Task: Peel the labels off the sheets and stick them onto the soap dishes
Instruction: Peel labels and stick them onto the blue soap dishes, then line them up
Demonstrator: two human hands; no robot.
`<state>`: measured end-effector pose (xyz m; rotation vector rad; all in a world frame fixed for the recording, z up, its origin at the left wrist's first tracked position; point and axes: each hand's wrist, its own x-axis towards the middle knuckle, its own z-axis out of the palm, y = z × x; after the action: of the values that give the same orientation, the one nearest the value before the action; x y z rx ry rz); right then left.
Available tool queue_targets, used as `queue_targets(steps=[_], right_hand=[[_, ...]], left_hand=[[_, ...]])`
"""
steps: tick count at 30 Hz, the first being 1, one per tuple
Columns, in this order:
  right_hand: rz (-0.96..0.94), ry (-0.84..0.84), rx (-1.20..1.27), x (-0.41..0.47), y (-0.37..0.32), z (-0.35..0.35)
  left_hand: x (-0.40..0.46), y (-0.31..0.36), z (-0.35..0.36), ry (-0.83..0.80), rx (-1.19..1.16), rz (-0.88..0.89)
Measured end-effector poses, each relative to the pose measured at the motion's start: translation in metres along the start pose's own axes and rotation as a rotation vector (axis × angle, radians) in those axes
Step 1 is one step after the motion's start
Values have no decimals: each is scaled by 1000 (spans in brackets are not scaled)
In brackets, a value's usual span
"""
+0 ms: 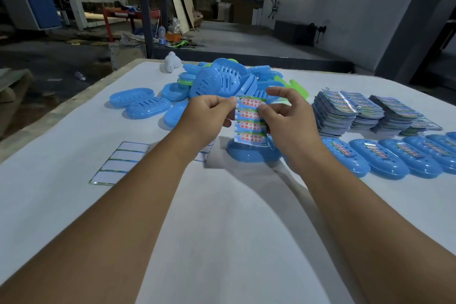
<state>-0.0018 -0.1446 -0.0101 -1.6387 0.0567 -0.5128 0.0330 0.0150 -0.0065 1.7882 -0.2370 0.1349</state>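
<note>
A worker's left hand (209,112) pinches the upper left edge of a label sheet (250,119), holding it upright above the white table (222,229), while the right hand (283,118) brings thumb and forefinger to the sheet's right edge near the top label, its other fingers loosely spread; whether a label corner is already lifted cannot be told. The sheet carries four printed labels and hangs just over a blue soap dish (251,154) waiting directly beneath. The step in hand appears to be starting the peel, and it would go best with the left hand keeping the backing taut, the right catching only a corner and drawing the label off slowly and flat so it neither tears nor curls onto itself. To the right, a row of labelled dishes (385,158) lies close together, in front of stacks of fresh sheets (345,113). A heap of unlabelled dishes (222,79) sits beyond the hands, and a spent backing sheet (118,163) lies at left.
</note>
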Motion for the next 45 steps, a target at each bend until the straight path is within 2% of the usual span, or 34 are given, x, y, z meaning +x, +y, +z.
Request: queue_targets(steps=[5,10,12,16,23,29,36,45], right_hand=[[57,3,112,1,-2,2],[142,-197,-86,-2,0,-1],[151,-268,-136,-5,-1,-1],[98,-181,-170,-4,-2,-3],[106,-291,-156,-5,-2,-6],[112,-220,-98,-1,-1,-8],[83,-140,-90,-2,-5,-6],[129,-135,-48,-8,-14,-7]], left_hand=[[-7,1,1,-131,-114,-62],[-2,1,-3,44,-53,17],[-1,0,-5,45,-72,34],[-5,-1,-4,-34,-62,65],[-1,2,-5,61,-216,31],[3,3,-3,146,-183,-19],[-4,3,-1,35,-96,61],[-4,4,-1,31,-67,107]])
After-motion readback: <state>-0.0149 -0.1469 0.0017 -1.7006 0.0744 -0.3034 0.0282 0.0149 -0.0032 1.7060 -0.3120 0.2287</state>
